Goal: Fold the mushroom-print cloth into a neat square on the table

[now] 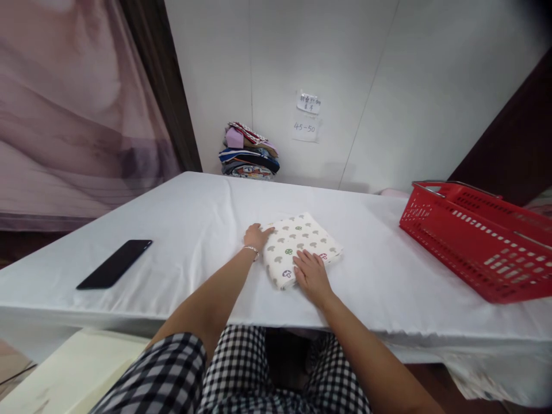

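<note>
A folded white cloth [302, 238] printed with small mushrooms lies on the white table [181, 218], near its front edge. My left hand [255, 236] rests at the cloth's left corner, fingers touching its edge. My right hand [311, 275] lies flat on the cloth's near edge, fingers spread, pressing down on it. Neither hand grips anything. A thin bracelet is on my left wrist.
A black phone [114, 263] lies on the table at the left. A red plastic basket [478, 236] stands at the right. A stack of folded coloured clothes [249, 152] sits at the back against the wall, under two paper notes [307, 118].
</note>
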Available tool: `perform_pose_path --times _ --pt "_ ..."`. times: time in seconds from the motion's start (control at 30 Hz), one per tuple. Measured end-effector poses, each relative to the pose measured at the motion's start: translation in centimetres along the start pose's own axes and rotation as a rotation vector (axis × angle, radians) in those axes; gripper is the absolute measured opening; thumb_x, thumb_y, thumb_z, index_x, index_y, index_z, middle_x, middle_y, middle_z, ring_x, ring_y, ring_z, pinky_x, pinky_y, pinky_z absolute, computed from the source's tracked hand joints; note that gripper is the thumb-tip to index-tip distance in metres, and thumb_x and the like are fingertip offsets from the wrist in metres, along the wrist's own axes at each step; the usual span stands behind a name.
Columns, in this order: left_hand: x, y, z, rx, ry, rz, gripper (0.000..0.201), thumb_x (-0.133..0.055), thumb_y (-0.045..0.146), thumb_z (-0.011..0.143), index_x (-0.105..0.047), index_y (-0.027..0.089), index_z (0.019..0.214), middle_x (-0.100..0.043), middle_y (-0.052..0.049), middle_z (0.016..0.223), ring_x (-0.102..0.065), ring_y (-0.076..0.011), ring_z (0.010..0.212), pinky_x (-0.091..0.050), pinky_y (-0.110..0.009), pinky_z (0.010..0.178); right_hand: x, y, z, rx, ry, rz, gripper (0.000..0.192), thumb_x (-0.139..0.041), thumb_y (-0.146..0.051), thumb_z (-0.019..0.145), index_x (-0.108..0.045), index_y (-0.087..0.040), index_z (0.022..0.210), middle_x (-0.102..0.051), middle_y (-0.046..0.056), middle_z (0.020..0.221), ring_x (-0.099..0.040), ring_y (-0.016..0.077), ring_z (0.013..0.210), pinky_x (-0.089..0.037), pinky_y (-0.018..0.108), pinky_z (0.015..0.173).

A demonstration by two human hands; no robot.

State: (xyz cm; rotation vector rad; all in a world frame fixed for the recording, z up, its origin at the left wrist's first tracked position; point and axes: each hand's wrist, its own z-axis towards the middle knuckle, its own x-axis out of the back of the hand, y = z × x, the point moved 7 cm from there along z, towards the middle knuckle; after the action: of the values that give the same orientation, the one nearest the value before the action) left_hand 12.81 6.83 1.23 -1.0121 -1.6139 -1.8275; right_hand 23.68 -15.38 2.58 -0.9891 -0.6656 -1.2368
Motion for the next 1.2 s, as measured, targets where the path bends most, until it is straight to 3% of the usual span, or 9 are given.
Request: perform_pose_path --times 0.13,0.43,0.63,0.73,0.83,0.97,1.07,1.2 --pt "0.2 -1.1 -1.2 -0.001 0.063 -0.017 0.076 -0.056 0.057 0.072 -0.038 0.013 0.132 -0.045 -0.015 0.135 -0.041 -0.0271 0.125 -0.033 -0.034 0.102 0.0 0.1 0.0 0.003 0.008 -0.005 0.036 -0.036 -0.03 0.092 -0.056 -0.023 0.121 -0.052 0.005 0.131 -0.038 0.0205 0.127 -0.024 0.041 0.104" --pt "0.8 -0.6 -3.4 0.096 0.075 -0.091 0.073 -0.057 0.049 0.075 -0.032 0.012 0.132 -0.043 -0.019 0.136 -0.039 -0.0284 0.127 -0.037 -0.037 0.1 -0.1 0.2 -0.2 -0.006 0.012 -0.029 0.036 -0.035 -0.031 0.093 -0.055 -0.024 0.122 -0.051 0.004 0.132 -0.038 0.0195 0.127 -0.023 0.04 0.104" --pt "-0.9 -1.0 -5.9 0.158 -0.076 -0.315 0.064 -0.06 0.051 0.073 -0.04 0.015 0.123 -0.059 -0.016 0.118 -0.059 -0.0251 0.104 -0.049 -0.034 0.082 -0.1 0.2 0.1 -0.022 0.011 -0.042 0.035 -0.035 -0.031 0.093 -0.055 -0.024 0.121 -0.052 0.004 0.131 -0.039 0.0207 0.126 -0.023 0.041 0.103" --pt "-0.4 -0.3 -5.7 0.108 -0.07 -0.371 0.058 -0.063 0.044 0.072 -0.043 0.018 0.12 -0.061 -0.011 0.116 -0.061 -0.0216 0.101 -0.049 -0.03 0.083 -0.3 -0.2 0.3 -0.047 -0.027 -0.043 0.035 -0.035 -0.032 0.093 -0.054 -0.025 0.122 -0.051 0.004 0.133 -0.038 0.0206 0.126 -0.024 0.042 0.103" --pt "1.5 0.0 -4.1 0.055 0.0 -0.342 0.067 -0.064 0.04 0.071 -0.036 0.019 0.128 -0.058 -0.011 0.122 -0.058 -0.0223 0.107 -0.047 -0.031 0.088 -0.6 -1.6 0.4 0.01 -0.099 -0.019 0.037 -0.035 -0.037 0.094 -0.05 -0.026 0.126 -0.048 0.003 0.135 -0.036 0.0192 0.128 -0.025 0.042 0.103" --pt "2.4 -1.4 -2.9 0.113 -0.072 -0.191 0.07 -0.064 0.041 0.071 -0.035 0.015 0.129 -0.057 -0.016 0.122 -0.056 -0.0275 0.109 -0.047 -0.036 0.088 -0.5 -2.3 0.4 0.076 -0.15 0.01 0.037 -0.034 -0.036 0.094 -0.048 -0.026 0.127 -0.048 0.004 0.135 -0.036 0.0169 0.128 -0.025 0.041 0.104" --pt "2.8 -1.3 -4.6 -0.001 -0.038 -0.073 0.062 -0.059 0.039 0.076 -0.037 0.014 0.129 -0.051 -0.016 0.129 -0.049 -0.0269 0.117 -0.042 -0.036 0.095 0.1 -0.5 0.5 0.023 -0.138 0.013 0.035 -0.033 -0.032 0.094 -0.05 -0.026 0.125 -0.052 0.004 0.132 -0.038 0.0171 0.127 -0.024 0.043 0.104" --pt "2.9 0.7 -10.0 -0.37 0.098 0.049 0.051 -0.051 0.037 0.083 -0.041 0.02 0.13 -0.04 -0.01 0.14 -0.034 -0.0243 0.13 -0.03 -0.037 0.106 0.8 2.9 0.4 -0.041 -0.121 -0.013 0.035 -0.032 -0.032 0.094 -0.052 -0.026 0.123 -0.051 0.004 0.133 -0.037 0.0193 0.128 -0.023 0.046 0.104"
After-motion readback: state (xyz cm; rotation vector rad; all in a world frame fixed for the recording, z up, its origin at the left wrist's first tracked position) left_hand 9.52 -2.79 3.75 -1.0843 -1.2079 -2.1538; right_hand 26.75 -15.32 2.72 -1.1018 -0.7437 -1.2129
